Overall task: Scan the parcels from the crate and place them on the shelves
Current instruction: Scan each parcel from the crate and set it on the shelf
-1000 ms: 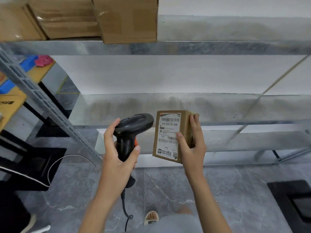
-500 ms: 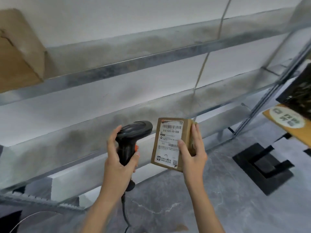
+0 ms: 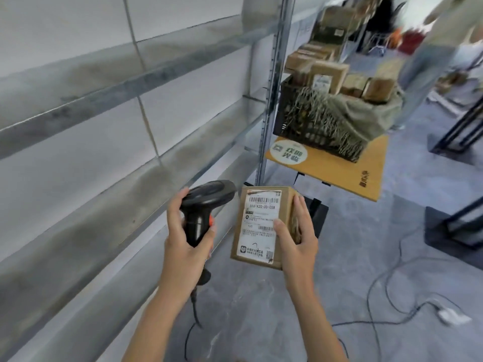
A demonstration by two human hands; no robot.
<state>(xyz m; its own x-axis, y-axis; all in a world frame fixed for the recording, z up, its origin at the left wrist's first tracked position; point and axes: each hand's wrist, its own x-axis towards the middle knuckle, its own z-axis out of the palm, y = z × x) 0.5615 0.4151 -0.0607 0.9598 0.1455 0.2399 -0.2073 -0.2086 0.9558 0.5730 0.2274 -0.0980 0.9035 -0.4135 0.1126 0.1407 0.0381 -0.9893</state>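
My right hand (image 3: 296,241) grips a small brown cardboard parcel (image 3: 257,246) with a white barcode label facing me. My left hand (image 3: 183,244) grips the handle of a black barcode scanner (image 3: 206,202), whose head points toward the parcel's label from the left. A black crate (image 3: 295,118) holding several brown parcels (image 3: 328,75) and a grey-green cloth sits on a wooden table at upper right. Bare metal shelves (image 3: 109,178) run along the left.
The wooden table (image 3: 339,171) stands right of the shelf's upright post (image 3: 269,105). Cables and a white plug (image 3: 449,313) lie on the grey floor at right. Black frames (image 3: 460,226) stand at far right. A person's blurred figure is at the top right.
My view has swung to the right, bringing the crate and table into sight. Both hands keep the scanner and parcel in the same pose in front of me.
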